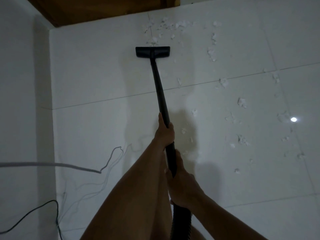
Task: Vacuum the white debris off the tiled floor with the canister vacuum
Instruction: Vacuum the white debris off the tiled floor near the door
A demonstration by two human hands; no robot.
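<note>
The loose white scraps of debris [211, 53] lie strewn over the glossy pale tiled floor [95, 75]. They form a broad band that runs from the far edge by the brown wooden door frame [103, 13] down the right side towards the person. One small clump [153, 40] sits just beyond the flat black rectangular floor nozzle [152, 51], almost touching its leading edge; most of the rest lies off to the nozzle's right.

The nozzle rests flat on the floor with its long side set crosswise. The straight black vacuum wand [160, 90] runs back from its middle to the hands, leaning slightly rightwards — so the wand's long axis points nearly straight at that near clump. The left hand [164, 133] is clenched round the wand higher up and is the nearer of the two to the nozzle. The right hand [181, 182] grasps the wand's lower end just behind it, where the ribbed black hose [176, 220] begins. The canister itself is out of view.

Judging from this, a short push forward along the wand's line would take the clump ahead. The bulk of the work calls for swinging the nozzle rightwards — the left hand steering, the right feeding the wand from behind.

A thin grey cord [52, 165] and a dark cable [34, 207] cross the left of the view beside the white wall [20, 84], well apart from the nozzle.
</note>
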